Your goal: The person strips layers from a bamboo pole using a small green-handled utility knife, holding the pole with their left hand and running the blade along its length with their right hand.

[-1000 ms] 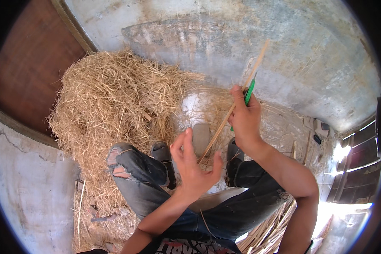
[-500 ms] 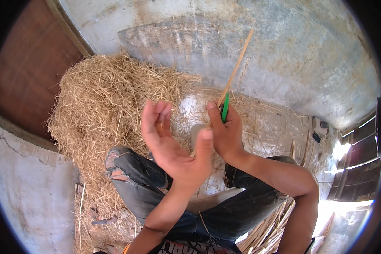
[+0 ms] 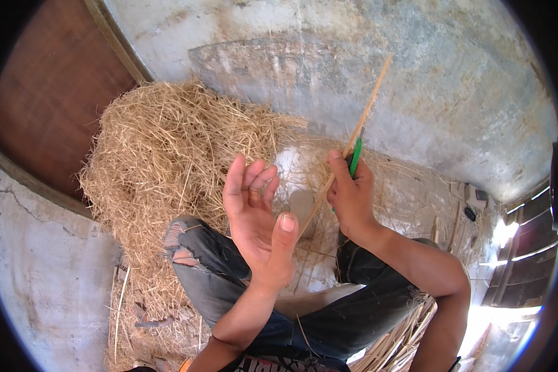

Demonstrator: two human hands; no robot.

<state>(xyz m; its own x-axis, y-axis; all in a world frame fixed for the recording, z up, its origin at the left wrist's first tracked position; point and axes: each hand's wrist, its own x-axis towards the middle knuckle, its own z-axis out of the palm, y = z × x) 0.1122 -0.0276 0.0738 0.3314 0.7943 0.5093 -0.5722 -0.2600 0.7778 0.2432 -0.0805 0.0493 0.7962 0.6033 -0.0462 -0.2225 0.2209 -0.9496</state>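
1. Strip of wood or bamboo (image 3: 378, 87), long, thin and tan, aslant before a weathered wall (image 3: 279, 68), upper end free, lower stretch passing close to the left thumb.
2. Gripped in the right hand (image 3: 354, 198) together with a green utility knife (image 3: 357, 154); thumb laid forward, fingers curled around both, knife tip pointing up and away, close alongside the strip.
3. Released from any hold, the left hand (image 3: 254, 232): palm turned upward, fingers loosely bent and apart, thumb raised near the strip; contact between the two impossible to tell.
4. Right forearm (image 3: 409, 260) angled inward above the knee, elbow bent well out to the side; left forearm (image 3: 245, 316) reaching up from the lower edge.
5. Below the hands, torn dark jeans (image 3: 211, 266), knees spread wide, with a grey block (image 3: 301, 204) on the littered floor (image 3: 403, 186) just beyond.
6. At left, dry straw (image 3: 180, 142) in a high heap beside a brown panel (image 3: 56, 93).
7. At lower right, a bundle of split strips (image 3: 394, 347) beside the thigh; farther off, a small black object (image 3: 470, 214), kind unclear.
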